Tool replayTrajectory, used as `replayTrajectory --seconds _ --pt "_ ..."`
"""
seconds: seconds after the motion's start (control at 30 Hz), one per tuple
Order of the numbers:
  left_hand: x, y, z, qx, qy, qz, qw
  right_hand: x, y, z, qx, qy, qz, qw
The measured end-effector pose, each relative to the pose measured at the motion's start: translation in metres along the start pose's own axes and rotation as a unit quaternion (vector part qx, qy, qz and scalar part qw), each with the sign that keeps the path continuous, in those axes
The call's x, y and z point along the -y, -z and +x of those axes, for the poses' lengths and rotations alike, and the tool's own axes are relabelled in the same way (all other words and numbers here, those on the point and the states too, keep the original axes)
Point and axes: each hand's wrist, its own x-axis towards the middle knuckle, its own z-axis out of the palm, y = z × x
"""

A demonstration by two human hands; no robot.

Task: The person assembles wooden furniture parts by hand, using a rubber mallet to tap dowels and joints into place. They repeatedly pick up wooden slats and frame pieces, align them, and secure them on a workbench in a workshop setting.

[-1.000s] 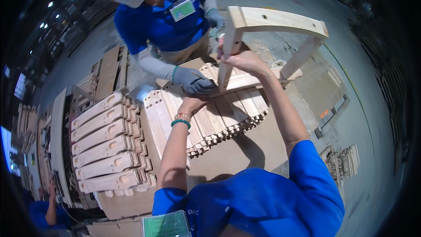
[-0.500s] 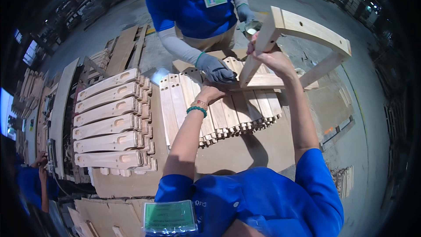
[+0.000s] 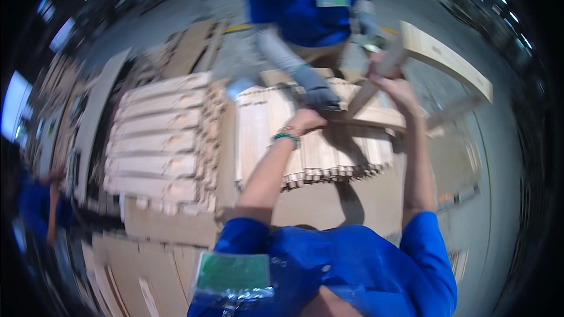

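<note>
My right hand (image 3: 395, 83) is closed around an upright of a pale wooden frame (image 3: 449, 56), which has a curved top rail and stands tilted over a row of wooden slats (image 3: 264, 141). My left hand (image 3: 306, 121), with beaded bracelets at its wrist, is closed beside the near left end of the frame's lower rail. What its curled fingers hold, if anything, is hidden by blur and shadow. Just beyond it, a co-worker's grey-gloved hand (image 3: 320, 95) reaches to the same corner of the frame. The co-worker's other gloved hand holds a small container (image 3: 372, 44) near the frame's upright.
On the left lies a stack of shaped wooden pieces (image 3: 155, 141) with oval recesses. Brown boards (image 3: 170, 217) lie under and in front of the stacks. A co-worker in blue (image 3: 305, 6) stands opposite, and another person (image 3: 41, 205) is at the far left edge.
The view has swung, so the scene sits further right and is blurred. My right hand keeps its hold on the frame, and the co-worker's glove stays by the same corner.
</note>
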Motion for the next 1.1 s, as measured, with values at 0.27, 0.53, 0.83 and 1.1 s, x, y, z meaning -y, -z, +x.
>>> replayTrajectory --seconds 0.27,0.53,0.83,1.1 --pt "0.007 -0.007 -0.019 -0.132 0.013 0.082 0.988 -0.014 0.007 0.009 0.034 0.062 -0.053 0.996" --pt "-0.007 -0.003 -0.018 -0.196 -0.047 0.07 0.977 -0.013 0.009 0.004 -0.038 0.063 -0.04 0.996" --pt "-0.009 0.006 -0.007 -0.163 -0.076 0.098 0.979 0.002 -0.005 0.006 0.073 0.092 0.11 0.987" --pt "-0.011 0.012 -0.014 -0.134 -0.029 0.087 0.987 0.017 -0.016 0.001 0.068 0.081 0.115 0.988"
